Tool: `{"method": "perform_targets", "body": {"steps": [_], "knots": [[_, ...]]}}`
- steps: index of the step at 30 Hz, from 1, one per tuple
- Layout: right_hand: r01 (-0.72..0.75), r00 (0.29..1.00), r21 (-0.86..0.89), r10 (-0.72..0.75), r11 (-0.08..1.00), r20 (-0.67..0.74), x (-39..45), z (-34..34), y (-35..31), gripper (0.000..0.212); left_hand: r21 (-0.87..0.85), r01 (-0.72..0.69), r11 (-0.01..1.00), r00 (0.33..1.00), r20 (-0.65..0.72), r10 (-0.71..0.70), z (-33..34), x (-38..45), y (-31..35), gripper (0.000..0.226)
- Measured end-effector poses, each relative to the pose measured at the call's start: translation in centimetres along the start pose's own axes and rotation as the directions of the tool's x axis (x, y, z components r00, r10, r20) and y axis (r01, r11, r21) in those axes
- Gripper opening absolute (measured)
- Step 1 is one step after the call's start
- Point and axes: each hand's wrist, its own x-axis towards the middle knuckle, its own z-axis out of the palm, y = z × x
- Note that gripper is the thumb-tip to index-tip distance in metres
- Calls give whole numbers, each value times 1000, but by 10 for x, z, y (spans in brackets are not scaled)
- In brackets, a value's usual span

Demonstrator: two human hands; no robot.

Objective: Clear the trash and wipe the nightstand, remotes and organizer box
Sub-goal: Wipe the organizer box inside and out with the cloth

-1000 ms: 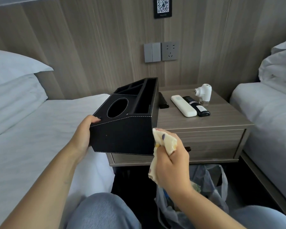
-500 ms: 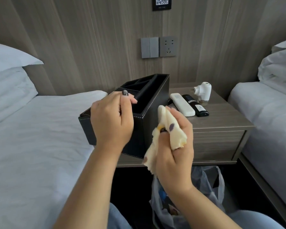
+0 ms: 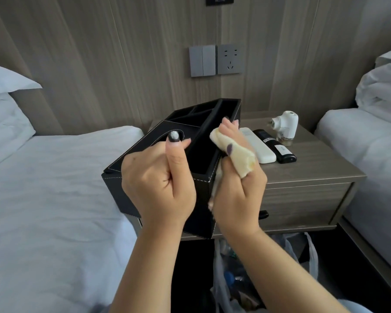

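Observation:
I hold a black leather organizer box with white stitching in the air at the nightstand's front left corner. My left hand grips its near end, thumb on the top panel. My right hand is closed on a pale yellow cloth with dark spots, pressed against the rim of the box's long open compartment. A white remote and a black remote lie side by side on the wooden nightstand top, right of the box.
A small white plug-in device stands behind the remotes. A plastic trash bag with rubbish sits on the floor below the nightstand. White beds flank it on the left and right. Switches and a socket are on the wood wall.
My left hand shifted from the box's left side to its near end. The right hand rose with the cloth from the box's front face up to the compartment rim.

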Motion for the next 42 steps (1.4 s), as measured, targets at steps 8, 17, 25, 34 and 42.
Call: {"method": "perform_targets", "body": {"steps": [8, 17, 25, 34, 42], "knots": [[-254, 960, -35, 247, 967, -134, 52, 5, 13, 41, -70, 13, 997, 1000, 0, -13, -2, 1, -6, 61], [-423, 876, 59, 425, 904, -228, 130, -3, 52, 18, -88, 14, 996, 1000, -12, -15, -2, 2, -8, 60], [-630, 745, -44, 588, 775, -315, 104, -15, 75, 29, -40, 5, 999, 1000, -8, -5, -2, 3, -7, 55], [-697, 704, -74, 662, 713, -255, 55, -6, 53, 33, 0, 31, 1000, 999, -17, -31, 1, 4, -4, 51], [-655, 737, 44, 651, 754, -183, -34, 6, -21, 27, 61, 57, 997, 998, -23, -55, 0, 6, -3, 50]]}}
